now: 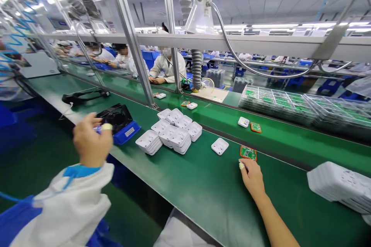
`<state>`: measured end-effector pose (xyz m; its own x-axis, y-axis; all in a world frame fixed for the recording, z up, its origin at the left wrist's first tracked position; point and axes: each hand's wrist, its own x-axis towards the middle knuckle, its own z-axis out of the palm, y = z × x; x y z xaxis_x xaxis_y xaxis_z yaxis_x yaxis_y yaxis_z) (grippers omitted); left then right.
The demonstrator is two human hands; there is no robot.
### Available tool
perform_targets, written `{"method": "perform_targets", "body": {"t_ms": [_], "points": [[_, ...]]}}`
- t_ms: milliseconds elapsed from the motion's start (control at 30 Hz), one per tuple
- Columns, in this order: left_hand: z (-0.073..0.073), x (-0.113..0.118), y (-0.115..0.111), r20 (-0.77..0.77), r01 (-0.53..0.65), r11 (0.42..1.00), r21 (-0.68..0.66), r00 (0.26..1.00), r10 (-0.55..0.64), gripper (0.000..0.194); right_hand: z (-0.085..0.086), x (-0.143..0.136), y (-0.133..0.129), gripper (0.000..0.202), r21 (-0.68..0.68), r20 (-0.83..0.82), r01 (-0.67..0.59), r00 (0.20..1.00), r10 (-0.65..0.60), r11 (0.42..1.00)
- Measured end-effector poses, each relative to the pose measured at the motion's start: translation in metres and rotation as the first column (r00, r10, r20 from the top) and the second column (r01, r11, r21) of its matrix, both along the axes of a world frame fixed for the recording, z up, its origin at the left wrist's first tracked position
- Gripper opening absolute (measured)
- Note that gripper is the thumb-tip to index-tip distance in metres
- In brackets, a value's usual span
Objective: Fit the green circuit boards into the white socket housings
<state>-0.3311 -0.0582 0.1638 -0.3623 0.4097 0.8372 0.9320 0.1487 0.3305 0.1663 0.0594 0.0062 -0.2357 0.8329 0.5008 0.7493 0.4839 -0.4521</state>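
Note:
My left hand is raised at the table's near edge, its fingers bent and the thumb apart from them. A pale cover sits on the thumb tip, and a blue band circles the wrist. Just beyond is a blue bin with a black object in it. My right hand rests with fingers curled at the lower edge of an orange-rimmed green circuit board; what is inside the fingers is hidden. Left of that board lies a white square plastic cover. Stacked white covers stand between my hands.
More white covers are stacked at the right. On the green belt lie another cover and board. Clear trays hold boards behind it. A metal post rises by the belt. Co-workers sit across.

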Motion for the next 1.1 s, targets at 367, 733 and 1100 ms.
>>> {"method": "perform_targets", "body": {"t_ms": [367,733,1100], "points": [[-0.087,0.314,0.094,0.195,0.793,0.34,-0.506,0.489,-0.85,0.031,0.004,0.035,-0.018,0.031,-0.236,-0.395,0.07,0.904,-0.161,0.969],[-0.114,0.399,0.175,0.144,0.617,0.061,-0.784,0.276,-0.95,0.031,-0.004,0.066,0.004,0.035,-0.312,-0.534,0.129,0.796,-0.287,0.941],[-0.115,0.346,0.112,0.015,0.47,0.301,-0.83,0.558,-0.83,0.019,0.035,0.034,-0.028,0.026,-0.267,-0.602,-0.007,0.782,-0.161,0.964]]}}
